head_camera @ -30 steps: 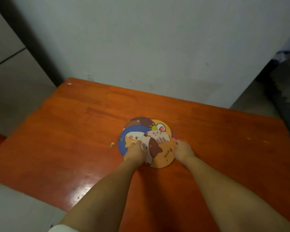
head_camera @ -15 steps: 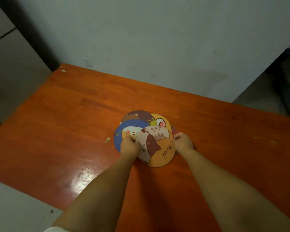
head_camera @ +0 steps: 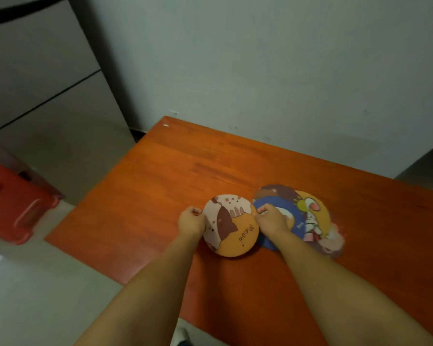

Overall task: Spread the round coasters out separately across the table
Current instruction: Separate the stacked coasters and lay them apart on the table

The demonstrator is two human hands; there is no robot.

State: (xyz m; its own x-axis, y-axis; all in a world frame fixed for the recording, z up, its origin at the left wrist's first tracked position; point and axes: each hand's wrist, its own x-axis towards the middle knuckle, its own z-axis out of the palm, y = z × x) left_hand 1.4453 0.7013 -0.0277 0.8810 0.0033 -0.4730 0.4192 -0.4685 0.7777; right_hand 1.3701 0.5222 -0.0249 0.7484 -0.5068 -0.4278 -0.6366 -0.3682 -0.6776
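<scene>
An orange round coaster with a cat and the word "Meow" [head_camera: 231, 227] sits to the left of the pile, held at both sides. My left hand [head_camera: 191, 222] pinches its left rim and my right hand [head_camera: 273, 219] pinches its right rim. Behind my right hand lies the overlapping pile: a blue coaster [head_camera: 289, 222], a brown one [head_camera: 273, 192] peeking out at the back, a yellow-orange one with a rabbit [head_camera: 313, 216] and a pinkish one [head_camera: 335, 242] at the lower right. All rest on the orange-brown wooden table [head_camera: 160, 196].
The table's left edge runs diagonally close to my left hand, with light floor tiles [head_camera: 35, 283] below. A red plastic stool [head_camera: 13, 206] stands on the floor at far left. A pale wall [head_camera: 260, 71] rises behind the table's far edge.
The "Meow" coaster has come off the pile's top and moved left, now held by both hands. The view has swung left, so the pile sits further right.
</scene>
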